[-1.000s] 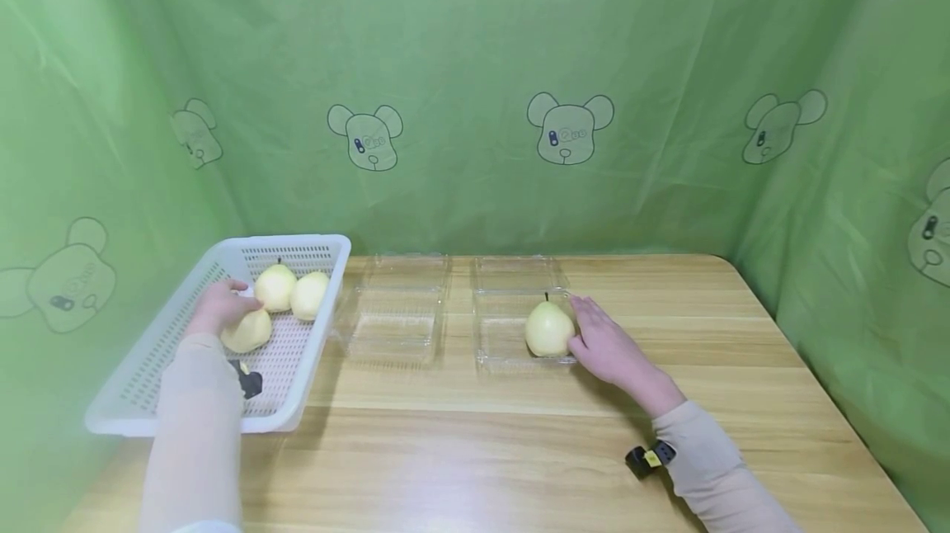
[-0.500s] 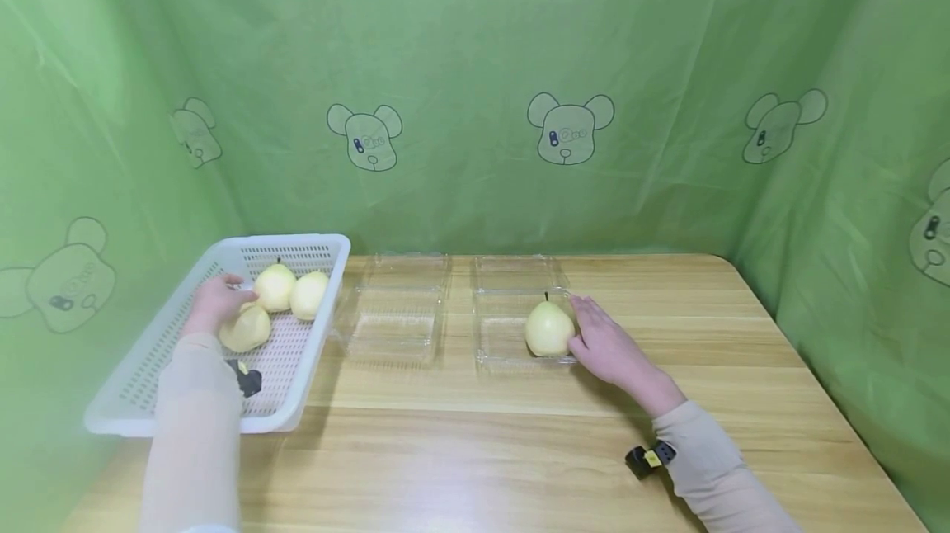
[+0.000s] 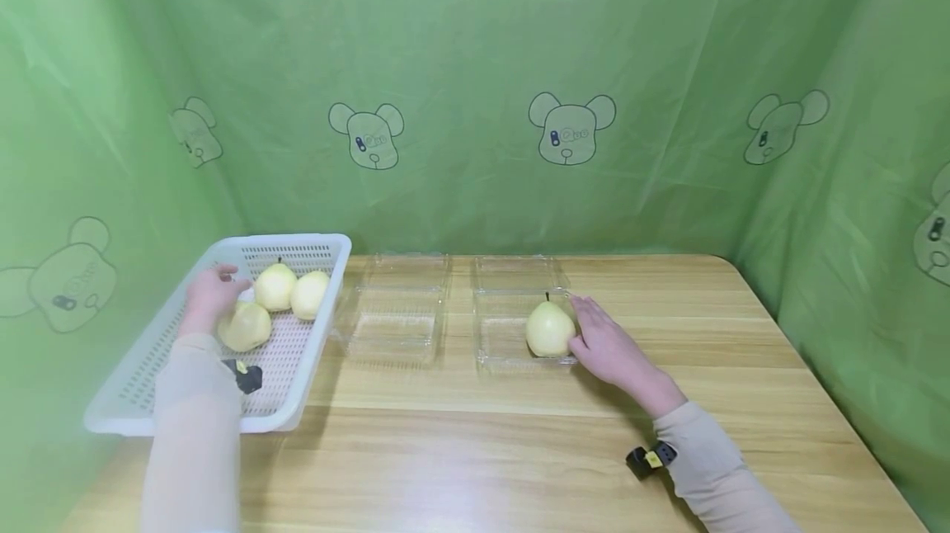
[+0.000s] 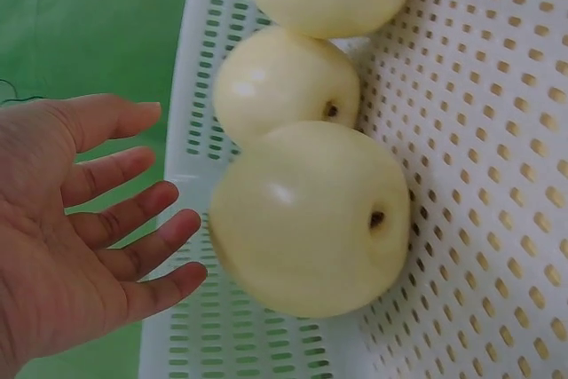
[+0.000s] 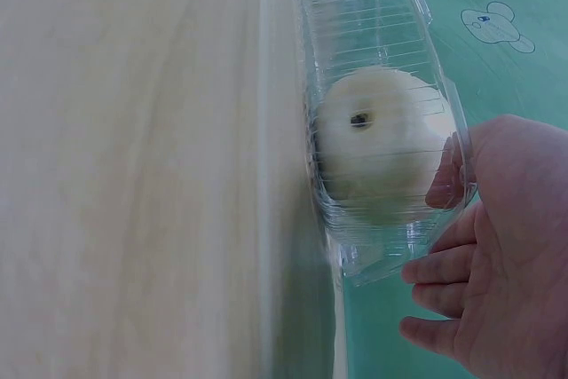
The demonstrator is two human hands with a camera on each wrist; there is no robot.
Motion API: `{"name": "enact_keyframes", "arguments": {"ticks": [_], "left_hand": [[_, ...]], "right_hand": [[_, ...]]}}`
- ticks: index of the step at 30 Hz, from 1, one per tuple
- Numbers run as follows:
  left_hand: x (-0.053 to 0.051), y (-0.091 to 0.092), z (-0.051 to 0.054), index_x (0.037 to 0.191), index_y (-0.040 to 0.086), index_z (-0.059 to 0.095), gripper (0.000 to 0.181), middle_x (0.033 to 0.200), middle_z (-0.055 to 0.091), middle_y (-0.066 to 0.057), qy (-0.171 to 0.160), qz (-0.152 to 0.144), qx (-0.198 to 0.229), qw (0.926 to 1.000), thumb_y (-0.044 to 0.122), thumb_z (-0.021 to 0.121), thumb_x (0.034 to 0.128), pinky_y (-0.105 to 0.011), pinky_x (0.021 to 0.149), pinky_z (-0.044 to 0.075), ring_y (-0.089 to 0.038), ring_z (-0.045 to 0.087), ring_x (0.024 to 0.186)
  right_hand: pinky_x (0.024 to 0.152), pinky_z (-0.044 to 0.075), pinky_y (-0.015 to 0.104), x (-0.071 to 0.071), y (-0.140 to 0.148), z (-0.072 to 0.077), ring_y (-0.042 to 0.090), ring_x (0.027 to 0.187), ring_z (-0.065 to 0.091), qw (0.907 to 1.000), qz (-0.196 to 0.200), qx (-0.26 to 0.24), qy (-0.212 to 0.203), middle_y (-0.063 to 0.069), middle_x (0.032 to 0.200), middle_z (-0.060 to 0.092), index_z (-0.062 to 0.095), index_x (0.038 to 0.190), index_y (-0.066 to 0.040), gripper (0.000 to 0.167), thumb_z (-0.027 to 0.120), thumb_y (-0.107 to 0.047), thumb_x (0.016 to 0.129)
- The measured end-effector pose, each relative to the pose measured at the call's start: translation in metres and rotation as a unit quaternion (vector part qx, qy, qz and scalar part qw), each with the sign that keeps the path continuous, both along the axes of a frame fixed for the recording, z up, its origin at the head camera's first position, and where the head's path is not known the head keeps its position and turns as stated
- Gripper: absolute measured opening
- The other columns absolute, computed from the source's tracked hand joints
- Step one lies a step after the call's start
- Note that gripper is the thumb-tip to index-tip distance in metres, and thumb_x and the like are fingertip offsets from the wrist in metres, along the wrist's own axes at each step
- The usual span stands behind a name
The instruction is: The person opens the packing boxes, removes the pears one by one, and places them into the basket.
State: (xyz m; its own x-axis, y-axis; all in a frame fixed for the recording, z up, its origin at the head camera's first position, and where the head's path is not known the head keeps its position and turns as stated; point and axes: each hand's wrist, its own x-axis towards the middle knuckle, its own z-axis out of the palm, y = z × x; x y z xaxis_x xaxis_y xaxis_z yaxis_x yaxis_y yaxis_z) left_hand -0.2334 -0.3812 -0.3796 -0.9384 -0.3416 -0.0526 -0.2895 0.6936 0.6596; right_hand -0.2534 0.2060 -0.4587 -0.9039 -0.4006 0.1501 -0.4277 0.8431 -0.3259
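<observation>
My left hand [image 3: 211,299] is over the left side of the white basket, fingers spread and holding nothing. In the left wrist view the nearest pear [image 4: 311,219] lies just beyond the fingertips [image 4: 186,281]. Two more pears [image 3: 275,287] [image 3: 309,295] sit against it towards the back. My right hand [image 3: 612,347] lies at the right side of a clear plastic clamshell box [image 3: 500,331], fingers fairly straight along its edge. Inside that box stands a pear [image 3: 550,330], stem up. The right thumb [image 5: 448,175] shows through the plastic beside this pear; whether it touches it I cannot tell.
A second clear clamshell box [image 3: 397,325], lid folded back, stands between the basket [image 3: 297,401] and the right-hand box. The wooden table [image 3: 475,450] runs to a green curtain [image 3: 460,38] behind and on both sides.
My left hand has drawn back slightly to the left off the nearest pear, its fingers spreading. That pear stays in the basket. The right hand has not visibly moved.
</observation>
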Motion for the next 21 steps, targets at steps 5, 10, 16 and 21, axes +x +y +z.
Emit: {"name": "enact_keyframes", "arguments": {"ticks": [5, 10, 16, 21], "left_hand": [[0.001, 0.001, 0.003, 0.14, -0.012, 0.037, 0.055, 0.139, 0.04, -0.04, 0.036, 0.012, 0.0, 0.9993, 0.021, 0.047, 0.0978, -0.06, 0.11, 0.035, -0.053, 0.04, 0.129], [0.004, 0.004, 0.009, 0.142, -0.007, 0.041, 0.054, 0.142, 0.044, -0.035, 0.067, 0.042, 0.013, 0.9968, 0.023, 0.048, 0.0982, -0.058, 0.112, 0.034, -0.05, 0.042, 0.131], [0.012, 0.009, 0.017, 0.146, 0.001, 0.039, 0.054, 0.148, 0.042, -0.026, 0.099, 0.084, 0.055, 0.99, 0.025, 0.049, 0.0983, -0.056, 0.114, 0.033, -0.045, 0.042, 0.135], [0.015, 0.011, 0.023, 0.146, 0.007, 0.04, 0.053, 0.151, 0.043, -0.018, 0.12, 0.11, 0.084, 0.9831, 0.024, 0.051, 0.0976, -0.05, 0.113, 0.038, -0.038, 0.047, 0.134]], "right_hand": [[0.119, 0.023, 0.056, 0.0, 0.0, 0.0, 0.048, 0.144, 0.024, 1.0, 0.0, -0.003, -0.001, 0.032, 0.154, 0.028, 0.025, 0.147, 0.013, 0.065, 0.046, -0.019, 0.094], [0.119, 0.023, 0.057, 0.0, 0.0, 0.0, 0.048, 0.144, 0.024, 1.0, 0.0, -0.004, -0.003, 0.031, 0.154, 0.027, 0.025, 0.147, 0.012, 0.066, 0.047, -0.018, 0.094], [0.119, 0.023, 0.057, 0.0, 0.0, -0.001, 0.048, 0.144, 0.025, 1.0, 0.001, -0.007, 0.002, 0.031, 0.154, 0.027, 0.025, 0.147, 0.012, 0.065, 0.047, -0.018, 0.093], [0.119, 0.023, 0.057, 0.0, 0.0, -0.002, 0.048, 0.144, 0.024, 0.9999, 0.002, -0.01, 0.002, 0.031, 0.154, 0.027, 0.026, 0.147, 0.013, 0.065, 0.047, -0.017, 0.093]]}}
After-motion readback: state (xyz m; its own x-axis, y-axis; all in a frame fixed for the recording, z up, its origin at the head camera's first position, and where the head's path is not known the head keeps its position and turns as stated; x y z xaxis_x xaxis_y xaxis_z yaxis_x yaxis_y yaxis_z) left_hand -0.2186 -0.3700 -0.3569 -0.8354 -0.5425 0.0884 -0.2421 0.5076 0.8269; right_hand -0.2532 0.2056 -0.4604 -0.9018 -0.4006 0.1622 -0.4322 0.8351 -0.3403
